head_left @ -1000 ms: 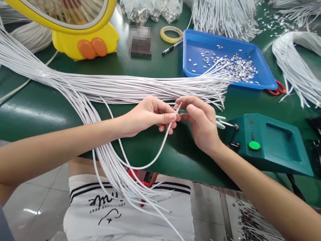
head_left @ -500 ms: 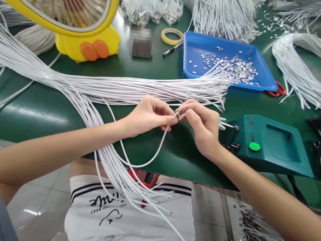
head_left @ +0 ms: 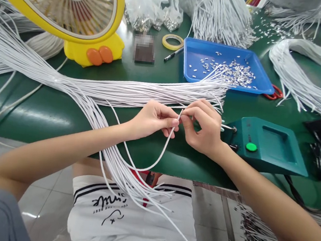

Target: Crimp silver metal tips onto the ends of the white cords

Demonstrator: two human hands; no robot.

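My left hand (head_left: 157, 121) pinches a white cable (head_left: 163, 152) close to its end, thumb on top. The cable's tip points up and away from me, and its length loops down over the table edge. My right hand (head_left: 205, 123) is closed at that tip, thumb and index finger curled around it; any small part between them is too small to make out. Behind both hands lies a thick bundle of white cables (head_left: 129, 88). Part of the bundle hangs over my left side onto my lap, passing under my left forearm.
A blue tray (head_left: 193, 50) of small metal pieces sits beyond the bundle. Right of my hand stands a green machine (head_left: 276, 143) with a green button. A yellow fan (head_left: 98, 51), tape roll (head_left: 172, 42), pen (head_left: 173, 54), red-handled tool (head_left: 275, 94) and bagged metal parts (head_left: 172, 19) lie around.
My right hand has shifted slightly, its fingers more curled at the cable's tip. The cable end now stands up more plainly between both hands. The whole view has tilted a little.
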